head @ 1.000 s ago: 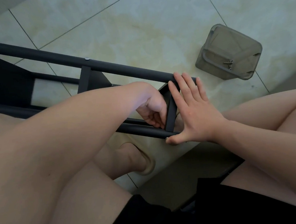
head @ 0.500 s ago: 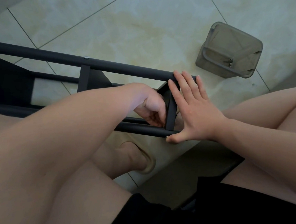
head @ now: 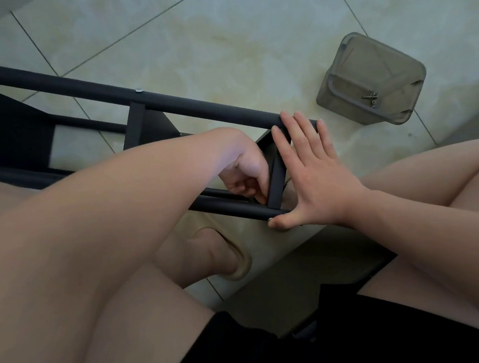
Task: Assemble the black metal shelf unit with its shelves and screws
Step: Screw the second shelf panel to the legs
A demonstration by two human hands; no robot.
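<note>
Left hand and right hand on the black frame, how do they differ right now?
The left hand has curled fingers, tips against the shelf edge; the right hand lies flat with straight fingers. The left hand sits between the two tubes; the right hand spans them, fingertips on the upper tube, thumb at the end of the lower tube. Both are at the same end of the tubes.

Your left hand [head: 246,175] curls in behind the shelf's end bar [head: 277,178], so no telling if those fingertips hold anything. Your right hand [head: 315,184] has its thumb over the lower tube's [head: 234,209] end. The frame [head: 56,85] runs off the left edge, and the screws [head: 372,98] in the tub [head: 371,56] are too tiny to count.
</note>
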